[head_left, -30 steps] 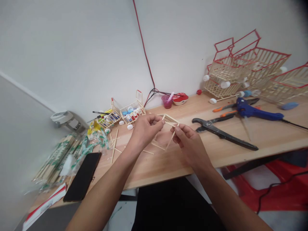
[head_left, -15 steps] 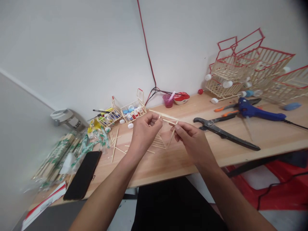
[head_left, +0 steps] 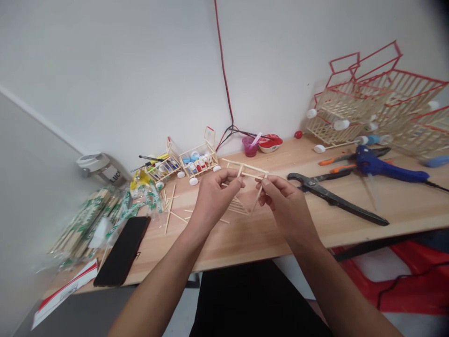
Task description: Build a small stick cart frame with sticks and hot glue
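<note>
Left fingers [head_left: 233, 188], right fingers [head_left: 271, 189] in narrow pinches, apparently on stick frame [head_left: 251, 167]

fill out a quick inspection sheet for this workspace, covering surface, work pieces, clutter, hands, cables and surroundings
Surface: wooden table, grain visible.
Work pieces: light stick frame, held between both hands.
Clutter: loose sticks, phone and bagged sticks on the left; black cutter and blue glue gun on the right.
Hands: left hand and right hand both pinch the frame.
Cables: red-and-black cable down the wall; black cord from the glue gun.
Surroundings: pale wall behind; red plastic item below the table.
</note>
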`<state>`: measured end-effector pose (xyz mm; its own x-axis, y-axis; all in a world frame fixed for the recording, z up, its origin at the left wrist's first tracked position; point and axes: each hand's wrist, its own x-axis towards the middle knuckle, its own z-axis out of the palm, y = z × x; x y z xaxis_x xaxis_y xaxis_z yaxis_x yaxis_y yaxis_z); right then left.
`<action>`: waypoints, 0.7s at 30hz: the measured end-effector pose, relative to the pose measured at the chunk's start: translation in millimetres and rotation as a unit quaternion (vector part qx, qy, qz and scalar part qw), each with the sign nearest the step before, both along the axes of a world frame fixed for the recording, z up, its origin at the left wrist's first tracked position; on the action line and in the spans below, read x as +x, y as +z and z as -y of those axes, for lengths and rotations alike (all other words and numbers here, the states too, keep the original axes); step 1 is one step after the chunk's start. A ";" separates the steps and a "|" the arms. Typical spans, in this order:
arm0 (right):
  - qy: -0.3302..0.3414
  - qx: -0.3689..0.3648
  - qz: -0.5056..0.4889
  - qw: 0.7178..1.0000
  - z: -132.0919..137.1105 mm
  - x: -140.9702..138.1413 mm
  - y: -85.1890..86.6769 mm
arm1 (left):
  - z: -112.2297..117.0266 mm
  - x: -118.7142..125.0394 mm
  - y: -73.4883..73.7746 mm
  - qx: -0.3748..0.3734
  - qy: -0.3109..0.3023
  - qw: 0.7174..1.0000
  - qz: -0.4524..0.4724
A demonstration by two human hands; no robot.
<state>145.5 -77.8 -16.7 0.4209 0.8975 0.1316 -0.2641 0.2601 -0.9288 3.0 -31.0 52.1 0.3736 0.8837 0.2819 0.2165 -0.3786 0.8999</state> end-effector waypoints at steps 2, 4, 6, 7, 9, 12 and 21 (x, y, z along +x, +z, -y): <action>-0.005 0.000 -0.002 1.000 -0.9 -0.5 -0.4 | 1.3 -0.6 1.3 -0.001 0.008 1.000 0.000; -0.007 -0.001 -0.004 1.000 -1.7 -1.1 -0.2 | 2.4 -0.3 2.9 0.006 0.021 1.000 -0.003; -0.008 0.000 -0.002 1.000 -2.4 -1.7 0.0 | 3.1 0.2 4.4 0.016 0.031 0.999 -0.012; -0.009 -0.001 0.000 1.000 -2.7 -1.9 0.1 | 3.4 0.4 5.0 0.021 0.034 0.999 -0.017; -0.008 -0.002 0.005 1.000 -3.4 -2.0 -0.1 | 3.5 0.6 5.6 0.027 0.035 0.999 -0.022; -0.007 -0.005 0.010 1.000 -4.1 -1.8 -1.2 | 3.1 0.1 4.7 0.033 0.036 0.998 -0.025; -0.013 -0.016 0.035 0.999 -1.3 -3.5 -1.2 | 1.9 2.3 -0.5 0.015 0.045 0.999 -0.001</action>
<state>142.0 -76.5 -17.9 0.4352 0.8903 0.1342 -0.1909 0.2369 -0.9526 5.3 -32.8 51.6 0.2935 0.9052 0.3074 0.2520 -0.3835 0.8885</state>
